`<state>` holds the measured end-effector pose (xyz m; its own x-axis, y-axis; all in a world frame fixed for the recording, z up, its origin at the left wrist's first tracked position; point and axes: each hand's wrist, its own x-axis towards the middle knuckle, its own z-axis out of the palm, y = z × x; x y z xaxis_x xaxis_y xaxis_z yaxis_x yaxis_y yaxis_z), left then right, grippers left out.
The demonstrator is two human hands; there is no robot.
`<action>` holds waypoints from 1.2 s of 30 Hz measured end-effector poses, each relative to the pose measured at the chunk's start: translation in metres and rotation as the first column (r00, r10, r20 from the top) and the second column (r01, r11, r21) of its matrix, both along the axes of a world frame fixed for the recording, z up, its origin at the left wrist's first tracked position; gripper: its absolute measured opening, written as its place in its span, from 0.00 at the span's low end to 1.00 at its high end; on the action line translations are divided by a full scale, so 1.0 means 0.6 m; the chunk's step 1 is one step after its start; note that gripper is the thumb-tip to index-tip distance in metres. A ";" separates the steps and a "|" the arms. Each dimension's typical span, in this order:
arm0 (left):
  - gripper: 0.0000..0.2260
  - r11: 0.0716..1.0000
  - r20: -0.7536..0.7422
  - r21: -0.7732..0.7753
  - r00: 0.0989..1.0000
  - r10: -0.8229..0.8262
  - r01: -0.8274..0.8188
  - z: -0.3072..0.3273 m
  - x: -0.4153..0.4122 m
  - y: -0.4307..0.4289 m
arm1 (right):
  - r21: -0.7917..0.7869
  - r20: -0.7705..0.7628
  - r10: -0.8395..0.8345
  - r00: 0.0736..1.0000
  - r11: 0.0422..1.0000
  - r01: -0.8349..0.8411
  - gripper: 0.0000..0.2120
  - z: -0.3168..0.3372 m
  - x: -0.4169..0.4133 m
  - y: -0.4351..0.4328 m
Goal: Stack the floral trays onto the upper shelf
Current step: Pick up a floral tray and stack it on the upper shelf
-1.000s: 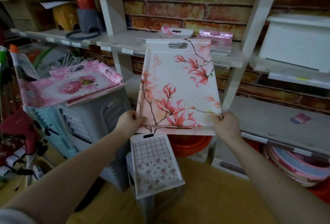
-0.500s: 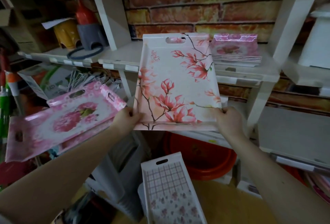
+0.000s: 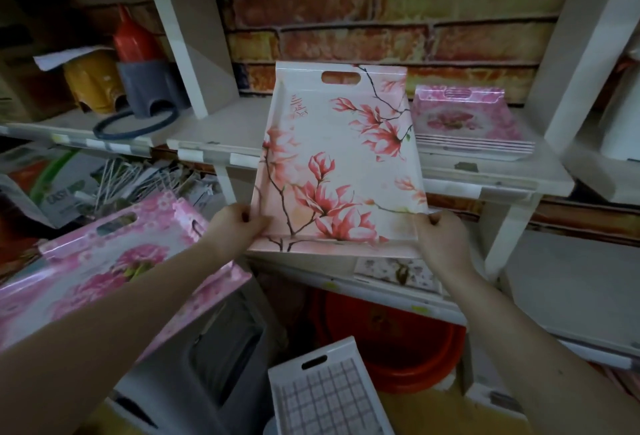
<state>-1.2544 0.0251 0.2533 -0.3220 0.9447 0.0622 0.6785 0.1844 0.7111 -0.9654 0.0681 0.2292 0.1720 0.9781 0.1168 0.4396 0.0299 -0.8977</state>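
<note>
A white tray with red magnolia blossoms (image 3: 341, 164) is tilted up, its far handle end over the upper shelf (image 3: 221, 129) and its near edge hanging out in front. My left hand (image 3: 235, 225) grips the near left corner and my right hand (image 3: 441, 237) grips the near right corner. A stack of pink floral trays (image 3: 467, 126) lies on the same shelf just to the right. Another pink floral tray (image 3: 114, 261) rests at lower left, partly behind my left forearm. A white checked tray with small flowers (image 3: 325, 396) lies below.
A white shelf post (image 3: 183, 39) stands left of the tray, with a red bottle (image 3: 133, 37), a grey holder (image 3: 149, 88) and a yellow object (image 3: 93, 79) beyond it. Another post (image 3: 571, 53) rises on the right. A red basin (image 3: 391, 341) sits under the lower shelf.
Both hands have carried the magnolia tray upward and forward, so its far end now reaches over the upper shelf. My view has moved closer to the shelf.
</note>
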 end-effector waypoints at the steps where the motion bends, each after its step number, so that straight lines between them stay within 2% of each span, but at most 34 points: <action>1: 0.16 1.000 -0.004 0.001 1.000 -0.015 0.015 0.006 -0.012 0.015 | 0.002 0.003 -0.006 1.000 1.000 0.006 0.21 0.003 -0.011 0.009; 5: 0.14 0.994 -0.037 -0.014 0.994 -0.105 0.104 0.020 -0.071 0.082 | 0.037 0.029 -0.100 0.995 0.994 0.099 0.22 0.013 -0.062 0.041; 10: 0.16 0.978 -0.017 0.018 0.978 -0.207 0.207 0.052 -0.142 0.188 | 0.065 0.021 -0.238 0.971 0.969 0.236 0.24 0.046 -0.130 0.087; 12: 0.16 0.970 -0.019 0.045 0.971 -0.238 0.239 0.065 -0.158 0.225 | 0.083 0.020 -0.276 0.961 0.958 0.274 0.21 0.064 -0.151 0.108; 14: 0.17 0.960 -0.013 0.078 0.963 -0.270 0.270 0.073 -0.172 0.255 | 0.111 0.008 -0.301 0.954 0.948 0.298 0.15 0.077 -0.167 0.127; 17: 0.18 0.957 0.060 0.101 0.958 -0.279 0.272 0.077 -0.187 0.286 | 0.111 -0.035 -0.335 0.941 0.935 0.337 0.13 0.091 -0.185 0.149; 19: 0.17 0.960 0.095 0.102 0.958 -0.271 0.262 0.079 -0.189 0.298 | 0.099 -0.045 -0.341 0.939 0.934 0.343 0.07 0.100 -0.191 0.159; 21: 0.18 0.960 0.128 0.113 0.955 -0.269 0.255 0.079 -0.193 0.306 | 0.093 -0.053 -0.342 0.938 0.934 0.345 0.10 0.105 -0.198 0.170; 26: 0.17 0.970 0.192 0.117 0.954 -0.232 0.212 0.082 -0.201 0.330 | 0.067 -0.099 -0.353 0.930 0.930 0.360 0.07 0.112 -0.212 0.191; 28: 0.15 0.971 0.290 0.115 0.928 -0.233 0.208 0.085 -0.205 0.345 | 0.064 -0.095 -0.368 0.925 0.925 0.375 0.06 0.111 -0.214 0.204; 30: 0.13 0.966 0.424 0.130 0.869 -0.257 0.223 0.092 -0.205 0.357 | 0.081 -0.102 -0.383 0.918 0.917 0.391 0.09 0.113 -0.218 0.222; 32: 0.17 0.954 0.504 0.133 0.811 -0.299 0.269 0.098 -0.203 0.367 | 0.099 -0.104 -0.392 0.914 0.911 0.401 0.12 0.121 -0.225 0.239; 33: 0.18 0.944 0.515 0.142 0.792 -0.328 0.298 0.101 -0.200 0.375 | 0.098 -0.100 -0.393 0.914 0.910 0.402 0.12 0.128 -0.227 0.250; 36: 0.08 0.919 0.427 0.205 0.814 -0.394 0.337 0.108 -0.190 0.393 | 0.065 -0.121 -0.375 0.919 0.921 0.384 0.12 0.150 -0.227 0.283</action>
<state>-1.3686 0.2608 0.3181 0.0273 0.9934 0.1113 0.2775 -0.1145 0.9539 -1.1017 0.2380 0.3195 0.5440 0.8240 0.1583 0.3372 -0.0420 -0.9405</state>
